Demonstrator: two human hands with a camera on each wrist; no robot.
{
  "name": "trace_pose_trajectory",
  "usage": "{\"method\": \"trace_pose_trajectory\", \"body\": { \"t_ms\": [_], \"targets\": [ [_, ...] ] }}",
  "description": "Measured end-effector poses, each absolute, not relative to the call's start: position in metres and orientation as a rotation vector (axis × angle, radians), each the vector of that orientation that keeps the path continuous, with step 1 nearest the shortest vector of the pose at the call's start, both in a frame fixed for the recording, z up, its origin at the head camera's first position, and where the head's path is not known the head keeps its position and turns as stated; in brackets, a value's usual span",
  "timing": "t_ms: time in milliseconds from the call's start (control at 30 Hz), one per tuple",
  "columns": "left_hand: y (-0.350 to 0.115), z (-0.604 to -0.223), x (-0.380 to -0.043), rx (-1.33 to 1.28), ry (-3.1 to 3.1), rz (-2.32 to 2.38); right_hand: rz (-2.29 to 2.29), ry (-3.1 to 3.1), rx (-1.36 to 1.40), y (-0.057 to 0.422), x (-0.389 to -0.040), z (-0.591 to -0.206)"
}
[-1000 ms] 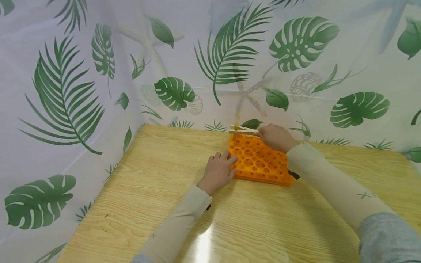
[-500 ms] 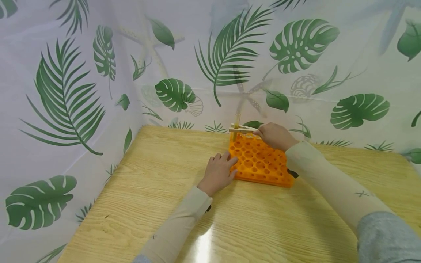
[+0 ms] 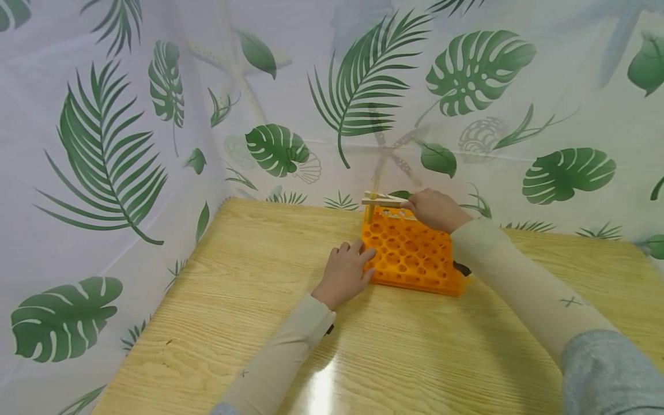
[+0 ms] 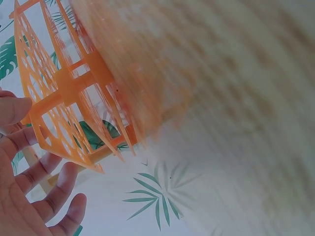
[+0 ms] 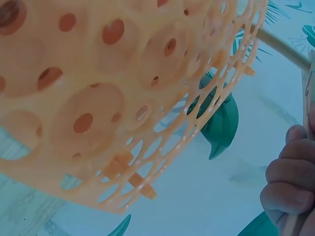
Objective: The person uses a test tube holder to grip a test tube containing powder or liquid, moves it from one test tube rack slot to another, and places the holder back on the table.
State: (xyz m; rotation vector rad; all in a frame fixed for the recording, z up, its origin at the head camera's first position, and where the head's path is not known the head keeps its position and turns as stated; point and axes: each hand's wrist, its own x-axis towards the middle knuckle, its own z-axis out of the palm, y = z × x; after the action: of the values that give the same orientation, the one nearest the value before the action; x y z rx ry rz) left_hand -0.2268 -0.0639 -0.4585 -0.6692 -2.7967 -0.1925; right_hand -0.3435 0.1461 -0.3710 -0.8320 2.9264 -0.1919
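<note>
In the head view, my right hand grips a light wooden test tube holder at its right end. The holder's left end is clamped round an upright test tube containing yellowish liquid. This tube stands over the far left corner of an orange test tube rack; whether its bottom is inside a hole is unclear. My left hand rests against the rack's left end, fingers spread. Up close in the left wrist view, thumb and forefinger touch the rack's corner, while the other fingers stand apart from it. Curled right fingers show in the right wrist view.
The rack stands on a wood-grain table, towards its back edge. Behind and to the left hangs a white cloth printed with green leaves. My right forearm crosses over the rack's right end.
My right hand has risen slightly, carrying the holder and test tube up with it. More of the rack's back edge shows beneath. The left hand and rack have stayed put.
</note>
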Motion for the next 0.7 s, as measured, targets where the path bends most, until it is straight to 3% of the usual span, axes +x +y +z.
{"method": "trace_pose_trajectory", "body": {
  "t_ms": [700],
  "targets": [
    [-0.0632, -0.4559, -0.2242, -0.655, -2.814, -0.181, -0.197, 2.927, -0.901, 0.1495, -0.3481, -0.3639]
  ]
}}
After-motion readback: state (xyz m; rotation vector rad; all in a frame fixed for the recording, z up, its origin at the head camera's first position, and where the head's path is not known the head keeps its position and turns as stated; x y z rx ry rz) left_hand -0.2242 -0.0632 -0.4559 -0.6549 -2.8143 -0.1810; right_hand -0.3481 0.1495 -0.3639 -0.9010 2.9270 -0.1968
